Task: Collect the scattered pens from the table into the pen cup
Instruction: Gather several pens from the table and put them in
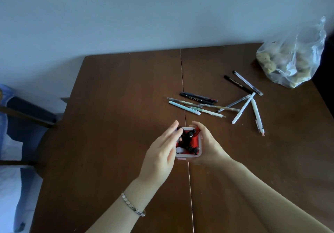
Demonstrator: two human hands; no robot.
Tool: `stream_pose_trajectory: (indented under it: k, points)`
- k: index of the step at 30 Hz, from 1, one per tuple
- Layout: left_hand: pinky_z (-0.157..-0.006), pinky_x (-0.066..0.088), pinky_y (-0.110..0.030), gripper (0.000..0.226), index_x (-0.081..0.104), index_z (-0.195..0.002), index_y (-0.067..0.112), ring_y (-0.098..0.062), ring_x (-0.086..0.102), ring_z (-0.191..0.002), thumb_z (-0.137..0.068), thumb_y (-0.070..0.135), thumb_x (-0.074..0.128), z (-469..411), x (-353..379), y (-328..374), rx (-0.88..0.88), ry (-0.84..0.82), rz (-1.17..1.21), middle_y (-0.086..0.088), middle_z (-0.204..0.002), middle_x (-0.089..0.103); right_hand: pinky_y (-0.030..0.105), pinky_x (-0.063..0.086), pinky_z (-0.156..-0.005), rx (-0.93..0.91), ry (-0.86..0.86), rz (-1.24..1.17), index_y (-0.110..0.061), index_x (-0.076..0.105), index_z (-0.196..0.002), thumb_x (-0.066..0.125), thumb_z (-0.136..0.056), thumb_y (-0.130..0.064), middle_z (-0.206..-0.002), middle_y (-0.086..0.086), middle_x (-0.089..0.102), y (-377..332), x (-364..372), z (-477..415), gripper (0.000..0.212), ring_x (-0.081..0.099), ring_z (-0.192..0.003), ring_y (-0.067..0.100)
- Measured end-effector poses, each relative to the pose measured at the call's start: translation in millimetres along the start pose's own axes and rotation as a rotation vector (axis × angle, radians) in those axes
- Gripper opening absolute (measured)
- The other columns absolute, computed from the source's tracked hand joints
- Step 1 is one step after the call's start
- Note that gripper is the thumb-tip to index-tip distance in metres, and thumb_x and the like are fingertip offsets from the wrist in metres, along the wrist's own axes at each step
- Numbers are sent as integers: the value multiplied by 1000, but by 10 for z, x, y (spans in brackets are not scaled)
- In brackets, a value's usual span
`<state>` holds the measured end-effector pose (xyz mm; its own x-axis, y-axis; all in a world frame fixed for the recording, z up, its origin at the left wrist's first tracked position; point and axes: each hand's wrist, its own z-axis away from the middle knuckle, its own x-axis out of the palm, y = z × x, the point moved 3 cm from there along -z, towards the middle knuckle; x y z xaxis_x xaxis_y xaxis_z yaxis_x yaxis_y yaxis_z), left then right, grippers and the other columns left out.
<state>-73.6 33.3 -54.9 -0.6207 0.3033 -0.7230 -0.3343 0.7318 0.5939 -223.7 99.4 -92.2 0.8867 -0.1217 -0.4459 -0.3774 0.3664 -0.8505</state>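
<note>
The pen cup [197, 154] is square with a white rim and a red inside, standing near the table's middle seam. Black pen ends stick up inside it. My right hand [207, 142] wraps the cup's right side. My left hand [162, 151] rests against its left side with the fingers spread over the rim, touching a black pen top. Beyond the cup lie several scattered pens: a black pen [197, 96], a light blue pen [184, 107], a white pen [243, 108], another white pen [257, 116] and a black marker [236, 84].
The brown wooden table [117, 124] reaches a pale wall at the back. A clear plastic bag [292, 57] with lumpy contents sits at the far right corner. A chair with blue fabric [21, 124] stands off the table's left edge.
</note>
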Motion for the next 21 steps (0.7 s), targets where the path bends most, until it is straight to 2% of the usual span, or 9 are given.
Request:
stream_pose_trajectory:
  k: [2, 5, 6, 8, 9, 11, 13, 16, 21]
  points:
    - [-103, 39, -28, 41, 46, -133, 10, -17, 37, -133, -94, 21, 42, 66, 89, -5, 39, -97, -119, 0, -141, 39, 20, 42, -97, -10, 6, 1, -24, 22, -138, 89, -51, -18, -126, -14, 35, 5, 4, 3, 111, 42, -116, 4]
    - [-110, 29, -39, 44, 41, -138, 15, -19, 32, -138, -102, 33, 24, 136, 163, -26, 20, -230, -263, 1, -147, 33, 19, 43, -96, -18, -3, -1, -25, 21, -138, 90, -51, -22, -126, -14, 35, 6, 6, -3, 111, 43, -116, 5]
    - [-112, 23, -41, 46, 34, -142, 20, -19, 27, -141, -102, 38, 20, 145, 163, -22, 22, -273, -266, 1, -149, 29, 20, 43, -98, -25, -6, -2, -25, 20, -139, 90, -51, -23, -127, -14, 36, 11, 6, -3, 112, 44, -118, 6]
    - [-119, 11, -33, 47, 20, -147, 31, -13, 16, -145, -101, 42, 19, 98, 105, 23, 33, -331, -139, 5, -152, 24, 23, 41, -102, -37, -15, 4, -26, 16, -141, 90, -52, -22, -131, -13, 35, 28, 5, -1, 116, 42, -123, 7]
    - [-120, 9, -29, 46, 22, -146, 32, -10, 16, -144, -101, 41, 21, 29, 40, 43, 13, -322, -23, 7, -150, 29, 23, 40, -103, -39, -20, 10, -27, 12, -141, 90, -52, -21, -132, -14, 34, 38, -1, 3, 118, 40, -124, 6]
    - [-116, 20, -23, 44, 41, -138, 19, -9, 34, -137, -100, 35, 29, -187, -118, -20, -68, -167, 138, 5, -140, 45, 20, 37, -103, -40, -35, 32, -29, 5, -142, 89, -52, -19, -132, -17, 31, 64, -27, 12, 124, 38, -125, 2]
    - [-110, 33, -19, 36, 51, -129, 10, -10, 47, -126, -97, 23, 41, -483, -205, -193, -182, -49, 103, 0, -131, 56, 19, 38, -102, -38, -60, 67, -25, 1, -144, 89, -53, -19, -132, -19, 29, 94, -57, 8, 126, 37, -125, 1]
    - [-103, 41, -28, 34, 53, -128, 13, -17, 54, -121, -94, 10, 49, -968, -16, -452, -259, -274, -126, -3, -130, 59, 15, 38, -100, -36, -60, 72, -29, 0, -143, 88, -54, -19, -133, -20, 28, 135, -98, -2, 125, 36, -125, -1]
    - [-102, 41, -36, 41, 48, -132, 12, -23, 49, -123, -92, 11, 54, -1530, 678, -699, 19, -615, -402, -6, -136, 53, -4, 33, -90, -30, -66, 73, -38, 0, -137, 87, -56, -21, -130, -30, 26, 187, -90, -11, 121, 33, -125, -6]
